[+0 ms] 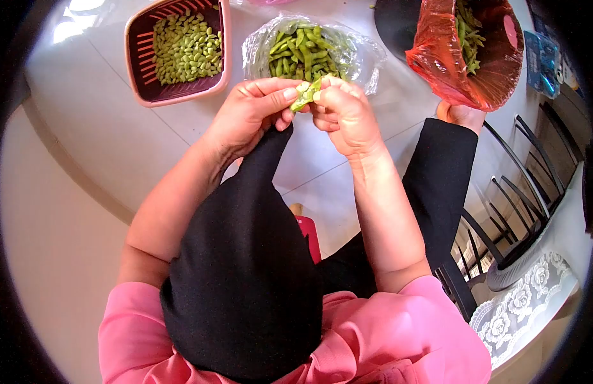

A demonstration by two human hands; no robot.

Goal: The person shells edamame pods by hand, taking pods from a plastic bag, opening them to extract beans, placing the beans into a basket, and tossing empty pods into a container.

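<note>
Now: two hands (251, 112) (344, 115) | one pod (306, 94) | one basket (137, 83)

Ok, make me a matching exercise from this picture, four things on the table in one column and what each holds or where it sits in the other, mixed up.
Things:
1. pink basket
2. clear plastic bag
3. red plastic bag
4. open pod

Descriptions:
A. pinched between the left hand and right hand
B. holds shelled green beans, upper left
C. holds green pods, upper right, by another person's hand
D. holds whole green pods, just behind the hands

Pairs: 1-B, 2-D, 3-C, 4-A
</note>
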